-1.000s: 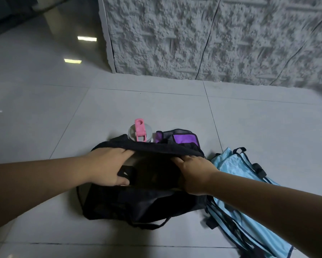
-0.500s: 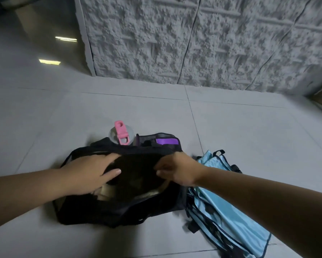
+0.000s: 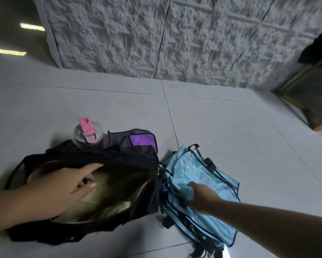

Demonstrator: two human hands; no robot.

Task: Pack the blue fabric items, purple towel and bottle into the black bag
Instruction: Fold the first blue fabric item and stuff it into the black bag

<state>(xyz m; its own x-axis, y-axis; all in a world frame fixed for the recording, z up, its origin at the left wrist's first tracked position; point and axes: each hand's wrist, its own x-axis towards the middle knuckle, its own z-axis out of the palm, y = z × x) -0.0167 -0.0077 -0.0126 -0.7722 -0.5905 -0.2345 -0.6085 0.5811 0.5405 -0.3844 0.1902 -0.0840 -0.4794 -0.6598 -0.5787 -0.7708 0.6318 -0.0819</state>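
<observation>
Right hand (image 3: pixel 200 194) now leaving the bag mouth it was gripping a second ago and reaching across to the blue fabric items (image 3: pixel 199 185) on the floor (image 3: pixel 231 138), fingers curling into the top layer of cloth; whether yet pinching it, cannot tell, since the fingertips are sinking into the folds. Left hand (image 3: pixel 63 187) still staying at the black bag (image 3: pixel 137 183), fingers laid fairly straight along the far rim and holding the mouth wide, pale lining showing inside. Blue pile lying just beside the bag's right end, touching it, straps trailing toward the camera. Bottle (image 3: pixel 87 133) with pink lid standing upright at the bag's far edge, purple towel (image 3: pixel 142 139) showing in a mesh pouch next to it; whether either already sits inside the bag proper, not clear. Reading the shift: opening finished, loading of the blue fabric likely starting, main compartment apparently not yet filled.
</observation>
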